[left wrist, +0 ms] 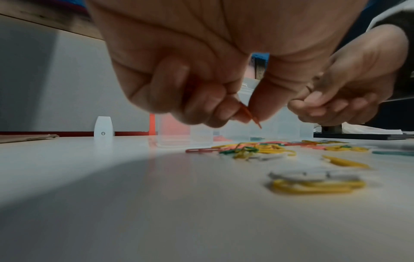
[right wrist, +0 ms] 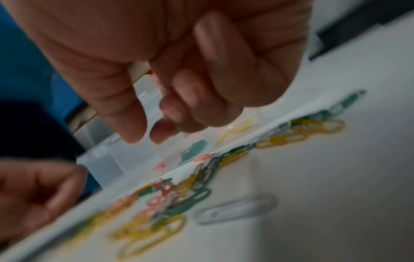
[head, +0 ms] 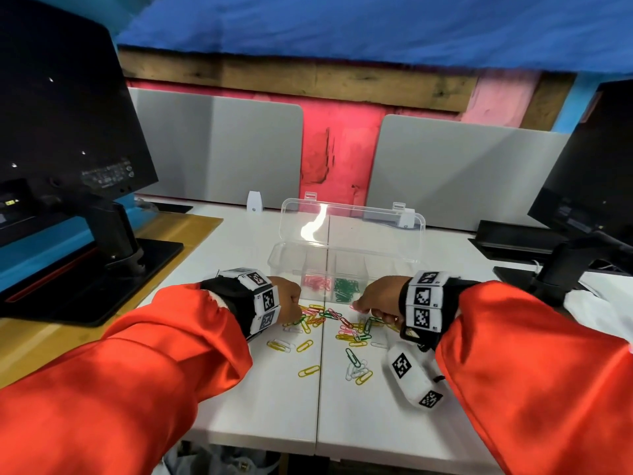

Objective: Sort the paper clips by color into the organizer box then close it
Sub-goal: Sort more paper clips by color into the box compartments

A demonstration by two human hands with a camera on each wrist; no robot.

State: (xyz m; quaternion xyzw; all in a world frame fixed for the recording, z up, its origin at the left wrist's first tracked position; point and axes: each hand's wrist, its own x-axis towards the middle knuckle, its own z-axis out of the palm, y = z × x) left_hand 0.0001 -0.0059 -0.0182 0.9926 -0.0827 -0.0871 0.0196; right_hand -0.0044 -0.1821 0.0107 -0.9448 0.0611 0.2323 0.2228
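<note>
Right now your left hand (left wrist: 179, 85) is curled up, and its thumb and first finger pinch a red paper clip (left wrist: 249, 114) just above the table (head: 376, 423). That clip hangs down from your fingertips and does not touch the table. Your right hand (head: 376, 296) is low over the pile of paper clips (head: 342, 325), with its fingers bent down toward them. The right wrist view is blurry, so you cannot tell if those fingers hold a clip or only come close. The pile lies between your two hands, near the middle of the table, with yellow, green, pink and white clips all mixed up. A few more clips, such as a yellow clip (head: 309, 370), lie apart from the pile, closer to the table's near edge. The organizer box (head: 284, 265) sits just behind the pile, toward the far edge, and its clear lid (head: 352, 228) stands open. Pink clips (head: 317, 282) are in one part of the box, and green clips (head: 346, 289) are in the part just to the right of it.
</note>
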